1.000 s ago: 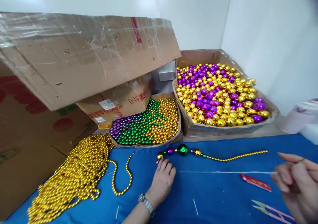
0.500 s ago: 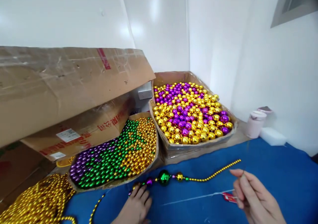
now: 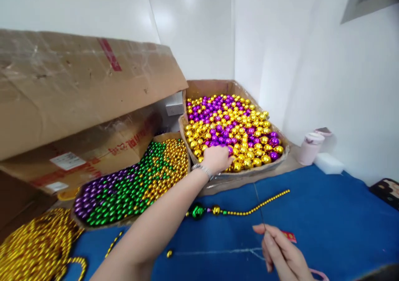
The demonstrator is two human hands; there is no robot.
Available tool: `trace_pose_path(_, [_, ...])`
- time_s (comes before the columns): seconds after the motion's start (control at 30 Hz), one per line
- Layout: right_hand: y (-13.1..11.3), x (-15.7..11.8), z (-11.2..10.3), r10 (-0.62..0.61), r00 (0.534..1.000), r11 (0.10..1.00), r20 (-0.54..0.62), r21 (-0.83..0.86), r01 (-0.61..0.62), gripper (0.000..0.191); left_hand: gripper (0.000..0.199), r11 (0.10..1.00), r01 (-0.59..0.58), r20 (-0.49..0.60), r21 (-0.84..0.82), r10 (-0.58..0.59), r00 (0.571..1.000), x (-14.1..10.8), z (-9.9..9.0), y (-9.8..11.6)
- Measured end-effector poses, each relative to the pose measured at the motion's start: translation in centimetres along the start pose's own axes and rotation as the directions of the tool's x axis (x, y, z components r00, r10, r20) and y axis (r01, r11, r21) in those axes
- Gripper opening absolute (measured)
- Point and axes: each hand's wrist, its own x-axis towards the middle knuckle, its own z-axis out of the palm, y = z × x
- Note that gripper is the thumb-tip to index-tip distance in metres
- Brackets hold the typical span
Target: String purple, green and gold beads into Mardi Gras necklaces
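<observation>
My left hand [image 3: 216, 158] is down at the front of the carton of shiny gold and purple balls [image 3: 249, 150]. Its fingers are curled among the balls, and what they grip is hidden. A watch circles that wrist. Low on the right, my right hand [image 3: 277, 245] pinches a long thin needle [image 3: 258, 198] that points up. White thread [image 3: 215, 252] runs left from this hand across the blue cloth to a small gold bead [image 3: 169, 253]. Behind the thread lies a bead strand [image 3: 249, 213] with green, purple and gold balls, partly covered by my left forearm.
Left of the ball carton stands a box of small green, purple and gold beads [image 3: 137, 193], under a big cardboard flap [image 3: 93, 73]. Gold bead strings [image 3: 37, 247] heap at lower left. A pink jar [image 3: 311, 149], white block [image 3: 328, 163] and red packet [image 3: 289, 236] are on the right.
My left hand has left the strand on the cloth and reached forward into the ball carton. My right hand has moved left, still pinching the needle. A gold bead now shows at the thread's left end.
</observation>
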Motion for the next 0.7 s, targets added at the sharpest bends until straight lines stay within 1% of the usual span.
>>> trace_pose_path(0.07, [0.0,-0.4,-0.6,-0.027,0.999,0.998,0.025,-0.056,0.029,0.042,0.019,0.999,0.020,0.041,-0.036,-0.018,0.999,1.1,0.8,0.2])
trace_pose_path(0.1, [0.0,-0.5,-0.7,-0.037,0.999,0.997,0.021,-0.071,0.039,0.040,0.017,0.998,0.029,0.054,-0.059,-0.026,0.998,1.3,0.8,0.1])
trace_pose_path(0.17, [0.0,-0.8,-0.7,-0.058,0.998,0.993,0.008,-0.101,0.059,0.037,0.021,0.993,0.035,0.057,-0.114,-0.029,0.998,0.9,-0.2,-0.1])
trace_pose_path(0.23, [0.1,-1.0,-0.5,-0.093,0.994,0.981,0.050,-0.166,0.100,0.035,0.029,0.985,0.005,0.031,-0.173,0.000,1.000,-0.8,-2.0,-0.3])
trace_pose_path(0.3, [0.3,-1.0,-0.2,-0.146,0.980,0.955,0.136,-0.240,0.176,0.032,0.032,0.947,-0.033,-0.017,-0.320,0.030,0.999,-4.0,-3.8,-0.6])
trace_pose_path(0.33, [0.5,-1.0,-0.1,-0.174,0.967,0.939,0.186,-0.263,0.219,0.030,0.030,0.814,-0.038,-0.062,-0.580,0.002,0.998,-6.0,-4.5,-0.8])
trace_pose_path(0.37, [0.6,-1.0,0.1,-0.200,0.952,0.925,0.234,-0.275,0.262,0.028,0.029,0.617,0.002,-0.055,-0.787,-0.074,0.996,-8.3,-4.9,-1.1])
trace_pose_path(0.4, [0.8,-1.0,0.4,-0.217,0.935,0.913,0.280,-0.280,0.296,0.027,0.028,0.410,0.066,-0.010,-0.910,-0.180,0.984,-10.6,-4.9,-1.4])
trace_pose_path(0.43, [1.0,-1.0,0.6,-0.232,0.920,0.903,0.316,-0.283,0.325,0.027,0.026,0.210,0.123,0.062,-0.970,-0.277,0.959,-12.9,-4.7,-1.7])
trace_pose_path(0.47, [1.1,-1.0,0.9,-0.243,0.906,0.892,0.346,-0.288,0.349,0.027,0.024,0.035,0.174,0.151,-0.984,-0.343,0.927,-15.0,-4.1,-2.0])
trace_pose_path(0.5, [1.2,-1.0,1.1,-0.252,0.893,0.880,0.372,-0.296,0.371,0.026,0.023,-0.106,0.224,0.248,-0.969,-0.390,0.887,-16.8,-3.4,-2.3])
trace_pose_path(0.53, [1.3,-1.0,1.3,-0.260,0.881,0.868,0.395,-0.304,0.393,0.025,0.022,-0.217,0.245,0.317,-0.945,-0.425,0.848,-18.4,-2.7,-2.6])
trace_pose_path(0.57, [1.3,-1.1,1.5,-0.268,0.870,0.857,0.414,-0.310,0.412,0.024,0.021,-0.299,0.244,0.361,-0.922,-0.445,0.820,-19.7,-2.0,-2.7])
trace_pose_path(0.6, [1.3,-1.3,1.6,-0.275,0.859,0.849,0.432,-0.310,0.428,0.024,0.020,-0.357,0.236,0.389,-0.904,-0.458,0.799,-20.7,-1.3,-2.7])
trace_pose_path(0.63, [1.2,-1.4,1.7,-0.282,0.850,0.842,0.446,-0.309,0.442,0.024,0.020,-0.395,0.218,0.400,-0.893,-0.469,0.788,-21.4,-0.9,-2.7])
trace_pose_path(0.7, [1.1,-1.8,1.9,-0.285,0.839,0.832,0.464,-0.315,0.456,0.024,0.023,-0.435,0.188,0.404,-0.881,-0.482,0.777,-22.4,-0.5,-2.5])
